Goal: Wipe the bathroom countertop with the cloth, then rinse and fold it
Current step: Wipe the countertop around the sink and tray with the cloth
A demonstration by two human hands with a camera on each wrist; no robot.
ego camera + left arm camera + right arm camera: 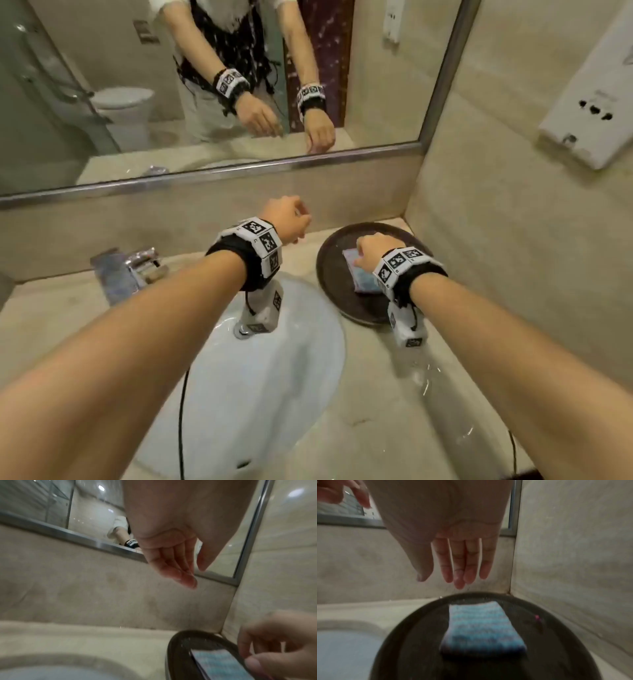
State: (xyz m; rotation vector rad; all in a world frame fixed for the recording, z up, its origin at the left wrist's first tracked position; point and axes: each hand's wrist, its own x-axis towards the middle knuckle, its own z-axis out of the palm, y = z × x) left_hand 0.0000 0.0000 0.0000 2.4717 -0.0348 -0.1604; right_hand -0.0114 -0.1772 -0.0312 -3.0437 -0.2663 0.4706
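A folded blue striped cloth (363, 278) (481, 627) (221, 662) lies flat on a dark round tray (329, 274) (402, 649) in the back right corner of the beige countertop (376, 411). My right hand (373, 251) (453, 566) hovers just over the cloth with its fingers straight and holds nothing. My left hand (291, 219) (180, 568) hangs in the air left of the tray, near the back wall, its fingers relaxed and empty.
A white oval sink (257, 377) is set in the counter under my left forearm, with a chrome faucet (137, 267) at its back left. A framed mirror (205, 102) runs along the back wall. The right wall carries a white socket panel (589, 113). Water drops lie on the counter at the right.
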